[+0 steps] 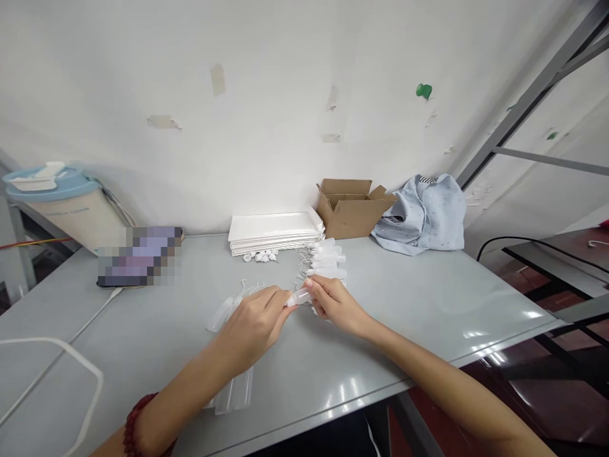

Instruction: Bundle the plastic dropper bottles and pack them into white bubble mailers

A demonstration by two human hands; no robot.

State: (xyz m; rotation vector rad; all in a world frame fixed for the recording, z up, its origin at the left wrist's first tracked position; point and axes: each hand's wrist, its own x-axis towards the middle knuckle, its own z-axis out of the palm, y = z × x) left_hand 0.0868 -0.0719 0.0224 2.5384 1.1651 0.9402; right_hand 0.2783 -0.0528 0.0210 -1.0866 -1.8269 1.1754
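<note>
A small translucent plastic tube (301, 296) with a white end lies between my two hands, just above the table. My left hand (257, 320) pinches its white end, and my right hand (335, 304) has closed fingers around the other end. Just beyond my right hand is a stack of similar tubes (328, 259) with thin white strings at their left ends. More clear tubes (219, 315) with strings lie left of my left hand, partly covered by it. Beneath my left forearm rest several clear tubes (240, 390). Small white caps (261, 256) are scattered farther back.
White padded envelopes (276, 228) are piled against the wall, beside an open cardboard box (356, 212) and a light blue cloth (423, 216). At the left stand a large blue-lidded cup (71, 203) and a propped, blurred phone (140, 257) with a white cable (95, 317).
</note>
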